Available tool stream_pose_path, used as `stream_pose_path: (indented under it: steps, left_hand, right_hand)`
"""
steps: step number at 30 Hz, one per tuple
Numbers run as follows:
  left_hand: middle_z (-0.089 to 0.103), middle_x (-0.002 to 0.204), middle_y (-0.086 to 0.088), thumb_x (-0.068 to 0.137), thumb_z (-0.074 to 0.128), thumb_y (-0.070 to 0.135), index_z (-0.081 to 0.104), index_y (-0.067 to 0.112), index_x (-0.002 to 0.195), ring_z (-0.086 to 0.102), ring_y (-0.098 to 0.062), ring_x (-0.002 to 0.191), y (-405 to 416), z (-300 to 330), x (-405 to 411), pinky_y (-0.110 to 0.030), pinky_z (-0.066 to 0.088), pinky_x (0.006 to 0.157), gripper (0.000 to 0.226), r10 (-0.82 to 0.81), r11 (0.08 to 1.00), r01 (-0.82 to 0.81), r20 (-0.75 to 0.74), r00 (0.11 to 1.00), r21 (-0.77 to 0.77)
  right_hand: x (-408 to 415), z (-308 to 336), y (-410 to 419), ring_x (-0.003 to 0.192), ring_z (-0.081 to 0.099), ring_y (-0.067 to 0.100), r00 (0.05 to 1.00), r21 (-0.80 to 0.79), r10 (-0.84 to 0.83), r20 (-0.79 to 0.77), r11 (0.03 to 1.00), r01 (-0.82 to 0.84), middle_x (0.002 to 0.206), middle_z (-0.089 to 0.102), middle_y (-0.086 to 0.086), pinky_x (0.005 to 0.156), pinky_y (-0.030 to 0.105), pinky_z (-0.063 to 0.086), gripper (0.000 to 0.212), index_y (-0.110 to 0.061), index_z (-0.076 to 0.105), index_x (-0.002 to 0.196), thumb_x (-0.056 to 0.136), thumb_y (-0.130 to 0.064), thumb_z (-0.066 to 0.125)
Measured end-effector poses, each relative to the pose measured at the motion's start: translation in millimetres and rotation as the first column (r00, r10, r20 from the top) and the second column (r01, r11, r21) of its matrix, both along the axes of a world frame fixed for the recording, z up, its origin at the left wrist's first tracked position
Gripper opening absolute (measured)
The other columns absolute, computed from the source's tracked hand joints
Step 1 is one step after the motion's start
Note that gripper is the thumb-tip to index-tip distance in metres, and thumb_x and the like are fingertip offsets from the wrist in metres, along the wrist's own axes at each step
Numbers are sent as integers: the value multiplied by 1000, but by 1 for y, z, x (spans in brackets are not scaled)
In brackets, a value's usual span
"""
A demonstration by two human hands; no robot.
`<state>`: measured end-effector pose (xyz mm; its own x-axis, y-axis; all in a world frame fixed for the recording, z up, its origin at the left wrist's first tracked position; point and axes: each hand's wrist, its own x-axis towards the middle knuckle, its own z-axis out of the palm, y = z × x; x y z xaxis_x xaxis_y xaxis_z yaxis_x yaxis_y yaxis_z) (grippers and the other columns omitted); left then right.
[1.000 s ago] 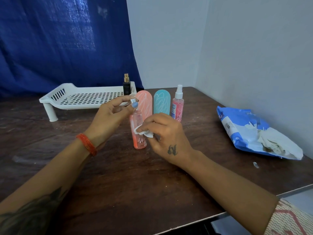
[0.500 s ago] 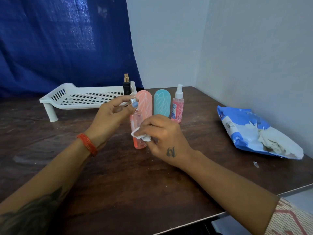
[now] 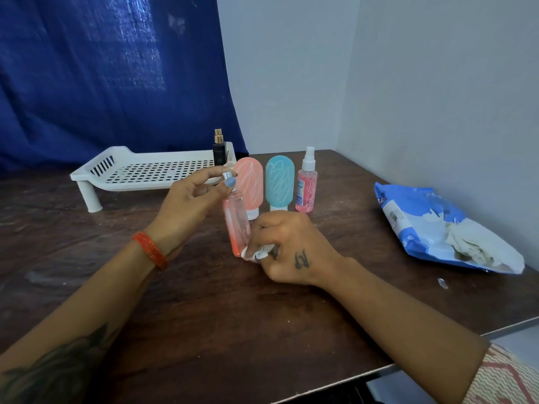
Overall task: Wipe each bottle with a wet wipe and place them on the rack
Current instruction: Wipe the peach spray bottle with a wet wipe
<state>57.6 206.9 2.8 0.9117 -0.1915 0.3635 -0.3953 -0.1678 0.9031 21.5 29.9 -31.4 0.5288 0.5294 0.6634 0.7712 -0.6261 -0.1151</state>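
- Your left hand (image 3: 186,202) pinches the cap of the pink bottle (image 3: 236,225), upright at the table's (image 3: 204,316) centre; that light top grip may let it tip.
- Your right hand (image 3: 287,246) presses the wet wipe (image 3: 256,253) against its base; a hard rub could slide it out.
- The rack (image 3: 140,173) waits at 11 o'clock; the peach bottle (image 3: 250,185) just behind may get knocked over.
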Motion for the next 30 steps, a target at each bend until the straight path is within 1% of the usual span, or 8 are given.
stream_pose_path:
  steps: [3,6,8,13,18,23,26,30]
  left_hand:
    - [69,110,4,73,63,40,66,35,99,63,-18,107,0,1,0,-50,43,102,27,-19,1000,18,-7,1000,-15]
    - [69,113,5,73,63,38,66,32,103,63,-18,107,0,1,0,-50,44,101,31,-38,999,38,-9,999,-20]
    - [68,113,5,74,63,37,66,33,102,64,-16,105,0,1,0,-49,45,100,29,-44,999,44,-4,999,-21]
    - [69,110,0,73,63,36,66,33,98,64,-19,104,1,-1,1,-47,48,98,25,-34,998,34,-13,999,-44]
    - [65,118,2,73,62,37,66,33,100,60,-19,112,0,0,0,-48,47,98,28,-26,999,26,-18,999,-40]
    - [66,115,6,71,62,37,65,32,101,61,-14,106,-2,0,-1,-46,47,99,30,-10,999,9,-17,1000,-40]
    - [66,117,4,71,63,39,66,32,102,62,-16,108,0,1,-1,-47,46,100,31,-21,999,20,-26,999,-35]
    - [65,120,4,70,64,40,67,33,101,60,-17,112,-1,2,-1,-49,44,101,32,-34,999,33,-26,999,-36]
  right_hand:
    - [8,0,1,73,61,9,994,309,-88,68,949,63,80,69,5,64,17,50,12,-8,75,82,72,-3,71]
    - [11,3,6,86,60,11,997,499,-74,-9,864,69,94,66,7,71,17,50,25,-8,72,99,76,-17,72]
    - [10,2,8,91,59,12,997,488,-21,-74,871,54,98,65,6,74,21,51,31,-9,71,104,78,-26,70]
    - [10,-4,6,86,57,9,998,367,33,-61,930,-9,89,66,6,75,13,49,15,-8,75,89,75,-6,72]
    - [8,-4,0,80,58,4,981,247,54,-187,969,-6,87,66,-2,72,11,48,14,-12,76,83,71,-3,75]
    - [6,0,-5,79,59,3,964,84,10,-266,996,13,85,69,0,69,9,46,14,-12,76,79,70,-2,73]
    - [8,1,-2,79,60,3,995,222,-16,-101,974,38,84,69,1,69,14,50,10,-9,74,79,72,-3,71]
    - [11,2,8,91,60,12,987,437,-109,118,898,47,97,66,9,77,18,52,21,-4,69,99,78,-4,71]
